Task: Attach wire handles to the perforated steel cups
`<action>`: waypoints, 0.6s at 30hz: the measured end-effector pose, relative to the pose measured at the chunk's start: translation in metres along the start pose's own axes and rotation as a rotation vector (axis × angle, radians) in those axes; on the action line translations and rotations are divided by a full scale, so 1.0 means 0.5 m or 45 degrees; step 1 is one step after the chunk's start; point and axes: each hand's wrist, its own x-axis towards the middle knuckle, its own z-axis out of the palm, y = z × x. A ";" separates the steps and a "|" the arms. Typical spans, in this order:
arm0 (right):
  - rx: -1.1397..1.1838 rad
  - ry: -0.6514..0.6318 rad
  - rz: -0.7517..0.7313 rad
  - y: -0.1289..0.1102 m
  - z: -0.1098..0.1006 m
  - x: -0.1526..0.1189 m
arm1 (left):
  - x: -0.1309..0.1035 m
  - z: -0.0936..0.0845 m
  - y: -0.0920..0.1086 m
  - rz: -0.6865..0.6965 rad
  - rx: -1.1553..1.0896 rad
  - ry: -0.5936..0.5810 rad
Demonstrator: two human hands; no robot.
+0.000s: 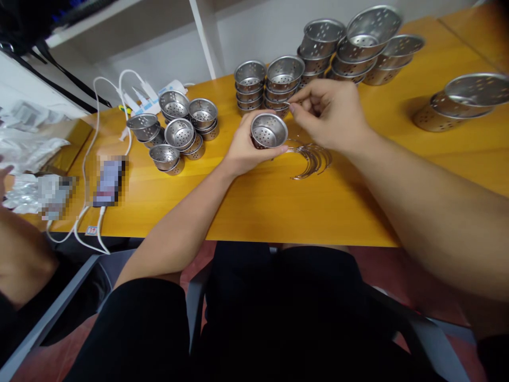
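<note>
My left hand (242, 146) is wrapped round a small perforated metal cup (269, 131), its open top tilted towards me. Just right of the cup, my right hand (328, 111) is closed in a pinch, with what looks like a thin metal wire (287, 103) at its fingertips. How far that wire reaches is hard to make out against the cups behind. A loose bunch of curved thin wires (314, 162) lies on the table below my right hand.
Stacked perforated cups (249, 77) stand behind my hands, others (178, 132) to the left, and a leaning stack (453, 109) at the right. A phone (109, 180) with white cables and plastic bags (27, 143) lie at the left on the wooden table (254, 212). Another person's arm (24, 254) shows there.
</note>
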 end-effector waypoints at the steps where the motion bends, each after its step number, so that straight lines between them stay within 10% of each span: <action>1: -0.002 0.000 -0.002 0.000 0.000 0.000 | 0.000 -0.002 0.005 0.000 -0.006 0.000; 18: 0.007 -0.004 0.013 -0.005 -0.001 -0.002 | 0.002 0.011 -0.034 0.035 0.003 -0.014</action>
